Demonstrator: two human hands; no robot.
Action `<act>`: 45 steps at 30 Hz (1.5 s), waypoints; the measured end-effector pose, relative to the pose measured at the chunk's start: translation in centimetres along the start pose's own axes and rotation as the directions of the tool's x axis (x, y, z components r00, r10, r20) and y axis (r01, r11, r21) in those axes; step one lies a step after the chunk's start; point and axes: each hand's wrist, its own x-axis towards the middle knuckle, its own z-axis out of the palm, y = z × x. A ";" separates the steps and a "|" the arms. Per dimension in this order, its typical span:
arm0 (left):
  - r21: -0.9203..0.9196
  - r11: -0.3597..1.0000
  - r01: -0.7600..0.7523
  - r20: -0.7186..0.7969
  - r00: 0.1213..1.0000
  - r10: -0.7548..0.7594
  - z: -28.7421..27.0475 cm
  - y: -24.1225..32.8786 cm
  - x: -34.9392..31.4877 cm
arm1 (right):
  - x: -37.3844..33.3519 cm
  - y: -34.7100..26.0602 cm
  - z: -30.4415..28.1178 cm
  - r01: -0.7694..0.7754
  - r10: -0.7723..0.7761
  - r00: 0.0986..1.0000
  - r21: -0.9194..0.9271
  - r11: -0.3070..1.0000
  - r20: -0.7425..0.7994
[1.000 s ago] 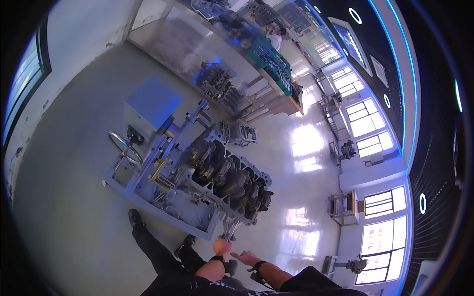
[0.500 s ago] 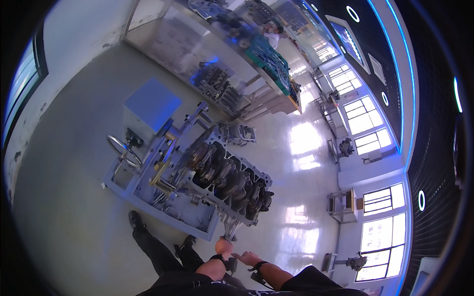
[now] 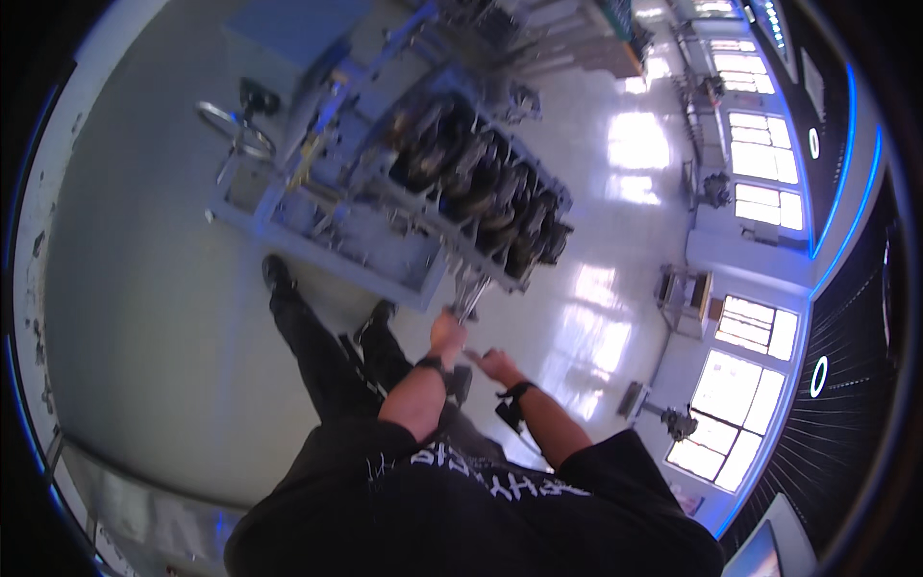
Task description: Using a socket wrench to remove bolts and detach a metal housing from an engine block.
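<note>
My left hand is closed around the lower end of a silver, forked metal piece that looks like a connecting rod. The piece reaches up to the near side of a grey engine block, and its far end is hard to make out. A dark crankshaft lies along the block's open face. Just to the right of the left hand, a little apart from it, is my right hand. One finger or thumb points toward the left hand, and nothing shows in its grasp. Both wrists carry black straps with small devices.
The block is mounted on a blue-grey stand with a tray base and a shiny handwheel. A workbench is at the far side. Another table and a mounted engine part stand along the window wall. My feet are beside the stand.
The view has tipped down, so the block, stand and hands appear higher and more of my shirt shows. The left hand keeps its hold on the connecting rod; the right stays beside it.
</note>
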 end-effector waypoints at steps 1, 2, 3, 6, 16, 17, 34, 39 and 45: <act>0.037 0.999 -0.009 -0.031 0.999 0.010 0.1 0.0 0.1 | 0.1 0.2 -0.2 0.016 -0.016 1.000 0.015 1.000 -0.018; 0.029 0.998 -0.052 -0.062 0.997 0.053 0.2 0.6 -0.1 | 1.0 1.3 0.6 0.026 -0.027 0.995 -0.010 1.000 -0.095; 0.036 0.999 -0.031 -0.055 0.998 0.033 0.2 0.6 0.2 | 1.2 1.3 0.7 0.021 -0.025 0.994 -0.029 0.999 -0.107; 0.050 0.998 -0.023 -0.063 0.998 0.026 0.7 -0.9 0.1 | 1.6 1.6 1.4 0.039 -0.040 0.999 -0.015 0.999 -0.027; 0.116 0.993 -0.027 -0.093 0.995 0.038 0.3 -2.4 -0.3 | 3.1 4.1 3.6 0.329 -0.333 0.937 0.051 0.943 0.109; 0.125 0.992 -0.023 -0.103 0.994 0.036 0.2 -2.3 -0.2 | 3.7 4.3 4.0 0.369 -0.374 0.923 0.067 0.927 0.087; -0.016 0.999 -0.044 0.099 0.994 0.046 -1.3 -2.7 -1.7 | 9.2 5.2 5.3 0.357 -0.358 0.934 0.020 0.934 0.022; 0.214 0.975 -0.063 -0.006 0.998 0.066 -0.6 -1.6 -2.2 | 10.7 5.0 6.3 0.394 -0.398 0.918 0.130 0.910 0.000; 0.267 0.963 -0.029 -0.232 0.968 0.094 2.0 -2.9 -2.3 | 12.2 4.3 5.3 0.488 -0.520 0.852 0.270 0.830 0.060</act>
